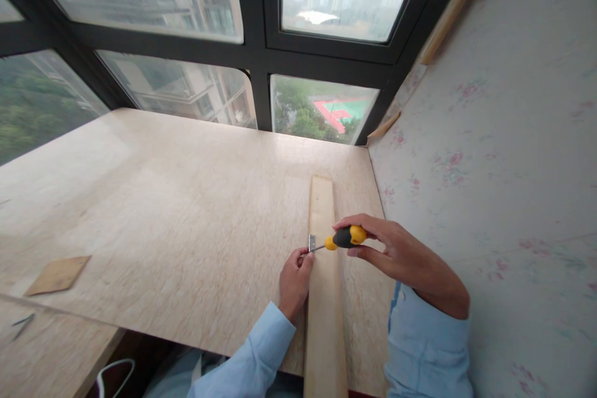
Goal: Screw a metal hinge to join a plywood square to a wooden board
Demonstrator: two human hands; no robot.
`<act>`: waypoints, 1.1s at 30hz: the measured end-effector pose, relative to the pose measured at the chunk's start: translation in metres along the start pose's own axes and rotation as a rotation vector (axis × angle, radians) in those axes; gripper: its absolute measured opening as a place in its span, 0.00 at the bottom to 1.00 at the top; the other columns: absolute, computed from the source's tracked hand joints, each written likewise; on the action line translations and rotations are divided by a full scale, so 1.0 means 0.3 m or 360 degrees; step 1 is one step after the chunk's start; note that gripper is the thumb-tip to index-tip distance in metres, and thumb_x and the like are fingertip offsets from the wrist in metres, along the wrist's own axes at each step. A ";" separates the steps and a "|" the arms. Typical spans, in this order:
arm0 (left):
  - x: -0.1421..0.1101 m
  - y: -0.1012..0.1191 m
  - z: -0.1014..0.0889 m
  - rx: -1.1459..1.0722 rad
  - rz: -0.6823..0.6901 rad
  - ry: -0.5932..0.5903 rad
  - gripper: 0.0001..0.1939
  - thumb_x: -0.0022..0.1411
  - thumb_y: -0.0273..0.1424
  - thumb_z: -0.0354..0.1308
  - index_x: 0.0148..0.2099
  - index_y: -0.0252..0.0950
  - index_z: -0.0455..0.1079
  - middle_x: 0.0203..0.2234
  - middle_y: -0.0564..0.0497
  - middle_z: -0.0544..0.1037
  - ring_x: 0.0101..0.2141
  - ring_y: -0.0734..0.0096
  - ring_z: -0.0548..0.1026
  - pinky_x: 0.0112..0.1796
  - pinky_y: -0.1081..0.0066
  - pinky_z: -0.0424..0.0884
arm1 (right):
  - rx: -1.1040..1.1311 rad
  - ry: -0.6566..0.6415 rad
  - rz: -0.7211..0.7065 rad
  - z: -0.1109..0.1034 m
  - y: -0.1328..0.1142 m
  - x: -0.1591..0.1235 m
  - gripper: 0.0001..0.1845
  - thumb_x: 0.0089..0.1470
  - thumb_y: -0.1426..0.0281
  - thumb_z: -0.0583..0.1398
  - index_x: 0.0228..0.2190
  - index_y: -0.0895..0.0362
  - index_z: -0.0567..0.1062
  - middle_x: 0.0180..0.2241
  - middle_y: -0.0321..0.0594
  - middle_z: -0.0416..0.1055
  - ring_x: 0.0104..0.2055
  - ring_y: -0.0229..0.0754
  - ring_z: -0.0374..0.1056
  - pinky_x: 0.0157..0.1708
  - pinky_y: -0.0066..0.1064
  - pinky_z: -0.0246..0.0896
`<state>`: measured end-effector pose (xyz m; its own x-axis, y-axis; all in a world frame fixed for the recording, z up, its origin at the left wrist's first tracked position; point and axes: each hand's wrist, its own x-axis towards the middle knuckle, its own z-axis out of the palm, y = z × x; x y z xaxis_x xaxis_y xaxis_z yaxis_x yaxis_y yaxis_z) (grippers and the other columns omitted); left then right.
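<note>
A long pale wooden board [323, 298] lies on the marble-patterned ledge, its near end running off the bottom of the view. On its left edge sits a small metal hinge [312, 242]. My right hand [387, 249] is closed around the yellow and black handle of a screwdriver [347, 237], whose tip meets the hinge. My left hand [297, 277] is at the board's left edge, thumb and forefinger pinched together at the hinge's lower end. Any screw at the tip is too small to make out.
The ledge [186, 211] reaches to dark-framed windows [259, 43]. A flowered wall [504, 168] stands close on the right. To the left lie a flat brown piece [58, 275] and a small dark metal item [23, 324]. A white cable [114, 368] hangs below the ledge.
</note>
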<state>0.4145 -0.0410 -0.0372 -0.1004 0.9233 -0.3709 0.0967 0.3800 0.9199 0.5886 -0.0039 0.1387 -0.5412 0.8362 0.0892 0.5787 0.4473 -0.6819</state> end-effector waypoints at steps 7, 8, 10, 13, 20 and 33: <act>-0.002 0.004 -0.003 0.0022 0.0030 -0.0001 0.19 0.61 0.39 0.52 0.48 0.32 0.71 0.38 0.44 0.78 0.38 0.62 0.75 0.38 0.69 0.67 | -0.0305 0.0314 0.0228 0.063 0.016 0.060 0.29 0.44 0.52 0.67 0.40 0.57 0.67 0.34 0.41 0.73 0.34 0.43 0.70 0.34 0.34 0.68; -0.003 0.005 -0.004 0.0030 0.0026 0.0005 0.19 0.61 0.39 0.52 0.48 0.32 0.71 0.37 0.44 0.78 0.38 0.62 0.75 0.38 0.69 0.67 | -0.0250 0.0276 0.0136 0.062 0.018 0.055 0.32 0.45 0.52 0.67 0.46 0.56 0.66 0.41 0.45 0.72 0.41 0.46 0.71 0.40 0.37 0.69; -0.004 0.007 -0.004 0.0044 0.0014 0.0010 0.19 0.61 0.40 0.52 0.47 0.33 0.71 0.37 0.45 0.78 0.38 0.62 0.75 0.38 0.69 0.66 | -0.0151 0.0124 -0.0055 0.052 0.018 0.036 0.37 0.50 0.56 0.64 0.57 0.55 0.58 0.53 0.49 0.66 0.53 0.48 0.66 0.51 0.41 0.65; -0.004 0.009 -0.003 0.0052 0.0010 0.0013 0.18 0.61 0.40 0.52 0.47 0.34 0.71 0.38 0.46 0.78 0.38 0.63 0.75 0.38 0.69 0.66 | -0.0093 -0.0115 -0.0212 0.030 0.005 0.008 0.32 0.60 0.66 0.55 0.62 0.53 0.51 0.60 0.48 0.58 0.61 0.45 0.57 0.58 0.41 0.58; 0.000 0.004 -0.001 0.0076 0.0009 0.0033 0.18 0.61 0.40 0.52 0.46 0.34 0.71 0.38 0.45 0.78 0.38 0.62 0.75 0.38 0.69 0.66 | -0.0216 0.0142 -0.0078 0.046 -0.014 0.042 0.15 0.54 0.61 0.62 0.42 0.55 0.70 0.37 0.40 0.73 0.37 0.40 0.71 0.38 0.31 0.67; 0.002 -0.001 -0.001 0.0096 0.0013 0.0036 0.19 0.62 0.41 0.51 0.48 0.34 0.71 0.39 0.45 0.78 0.39 0.62 0.75 0.39 0.69 0.65 | 0.0014 -0.0050 -0.0244 0.037 -0.002 0.033 0.23 0.62 0.70 0.53 0.58 0.52 0.59 0.54 0.45 0.65 0.56 0.43 0.64 0.55 0.39 0.62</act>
<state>0.4141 -0.0407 -0.0376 -0.1219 0.9252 -0.3595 0.1569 0.3756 0.9134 0.5760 0.0006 0.1319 -0.6417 0.7480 0.1697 0.4827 0.5657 -0.6686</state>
